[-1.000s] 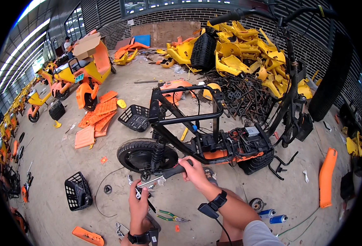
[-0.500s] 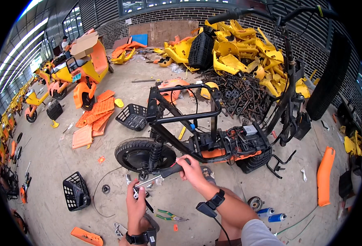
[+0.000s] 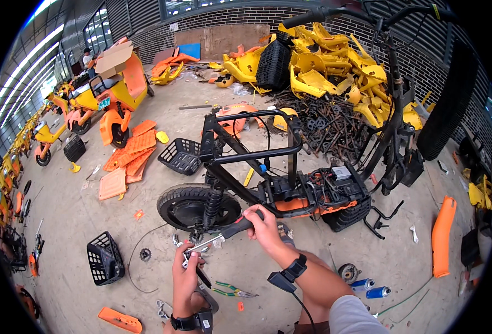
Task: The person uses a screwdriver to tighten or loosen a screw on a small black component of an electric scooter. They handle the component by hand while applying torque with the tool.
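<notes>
My right hand (image 3: 265, 234) is closed on the dark grey handle of a tool (image 3: 233, 227) whose silver shaft points down-left. My left hand (image 3: 187, 270) has its fingers bent around the shaft's far end, beside small metal pieces I cannot make out. Both hands are just below and in front of the rear wheel (image 3: 173, 209) and shock absorber (image 3: 212, 203) of a stripped black scooter frame (image 3: 254, 158), with exposed wiring at its low middle. Green-handled pliers (image 3: 226, 290) lie on the floor beside my left hand, with a small sprocket (image 3: 145, 254) farther left.
Black baskets (image 3: 104, 259), orange panels (image 3: 129, 153), a long orange part (image 3: 443, 236) and spray cans (image 3: 377, 292) lie around. Yellow parts (image 3: 318, 78) and rusty metal (image 3: 335, 133) are piled behind the frame. Parked scooters (image 3: 115, 92) and a person (image 3: 88, 61) are at back left.
My right hand and the tool's handle have risen slightly, tilting the tool a little. My left hand stays at the shaft's lower end.
</notes>
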Action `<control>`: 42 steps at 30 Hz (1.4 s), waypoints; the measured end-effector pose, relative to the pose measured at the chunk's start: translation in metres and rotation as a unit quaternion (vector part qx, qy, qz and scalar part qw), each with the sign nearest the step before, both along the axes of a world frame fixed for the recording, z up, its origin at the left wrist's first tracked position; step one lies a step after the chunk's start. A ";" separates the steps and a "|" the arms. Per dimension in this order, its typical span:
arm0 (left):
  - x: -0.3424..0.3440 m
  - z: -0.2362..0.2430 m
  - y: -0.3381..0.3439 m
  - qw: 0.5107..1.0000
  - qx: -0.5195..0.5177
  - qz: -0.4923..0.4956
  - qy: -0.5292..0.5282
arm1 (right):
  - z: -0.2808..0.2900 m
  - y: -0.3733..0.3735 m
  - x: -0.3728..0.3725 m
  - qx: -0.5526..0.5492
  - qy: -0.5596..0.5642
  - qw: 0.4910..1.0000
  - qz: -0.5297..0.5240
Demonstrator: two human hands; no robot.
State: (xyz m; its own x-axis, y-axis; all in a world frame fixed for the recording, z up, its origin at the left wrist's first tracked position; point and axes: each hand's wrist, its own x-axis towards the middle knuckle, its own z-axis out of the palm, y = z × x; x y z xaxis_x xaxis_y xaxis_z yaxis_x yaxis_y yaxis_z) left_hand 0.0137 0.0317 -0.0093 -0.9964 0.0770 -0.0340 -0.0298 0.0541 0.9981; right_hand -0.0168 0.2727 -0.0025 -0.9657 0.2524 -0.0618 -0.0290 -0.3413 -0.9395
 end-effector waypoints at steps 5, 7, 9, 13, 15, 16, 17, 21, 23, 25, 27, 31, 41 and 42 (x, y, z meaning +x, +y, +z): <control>0.001 0.003 0.001 0.999 0.023 0.002 -0.030 | 0.004 -0.001 0.003 -0.006 0.003 1.000 0.006; 0.002 0.004 0.001 0.999 0.031 0.003 -0.038 | 0.004 -0.002 0.004 0.000 0.006 1.000 0.005; 0.002 0.005 0.001 0.998 0.038 -0.003 -0.041 | 0.005 -0.002 0.006 0.003 0.013 1.000 0.009; 0.002 0.008 0.003 0.995 0.076 -0.004 -0.069 | 0.003 0.004 0.005 0.015 0.074 0.997 0.024; 0.000 0.007 0.006 0.995 0.072 0.003 -0.070 | 0.003 0.008 0.005 0.026 0.092 0.995 0.033; -0.002 0.007 0.007 0.995 0.071 0.007 -0.070 | 0.003 0.010 0.003 0.032 0.101 0.994 0.038; -0.002 0.004 0.005 0.996 0.053 0.003 -0.065 | 0.003 0.010 0.004 0.036 0.097 0.994 0.037; -0.002 -0.001 -0.003 0.998 0.015 0.011 -0.066 | 0.007 0.002 0.001 0.089 0.101 0.990 0.028; 0.002 0.002 -0.005 0.997 -0.003 0.025 -0.067 | 0.010 -0.005 0.003 0.112 0.097 0.989 0.009; 0.005 -0.008 -0.010 0.997 0.005 0.042 -0.068 | 0.007 -0.011 0.006 0.109 0.058 0.992 -0.008; 0.003 -0.003 -0.003 0.998 -0.021 0.036 -0.050 | 0.008 -0.012 0.005 0.097 0.011 0.994 -0.048; -0.003 -0.013 0.000 0.997 -0.009 0.020 0.070 | -0.013 0.000 -0.003 0.026 -0.034 0.997 -0.070; -0.011 0.007 -0.020 0.924 0.340 0.146 -0.095 | -0.009 0.003 -0.014 -0.287 -0.092 0.953 0.039; -0.012 0.005 -0.026 0.878 0.434 0.170 -0.107 | -0.001 -0.001 -0.011 -0.323 -0.082 0.942 0.041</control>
State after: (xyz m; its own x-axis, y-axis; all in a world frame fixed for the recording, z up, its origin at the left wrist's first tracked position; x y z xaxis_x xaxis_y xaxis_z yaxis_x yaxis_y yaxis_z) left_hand 0.0014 0.0061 -0.0045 -0.9448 -0.1353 -0.2985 -0.0878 -0.7730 0.6282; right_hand -0.0276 0.2714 -0.0032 -0.9445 0.0350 -0.3267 0.1502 -0.8383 -0.5241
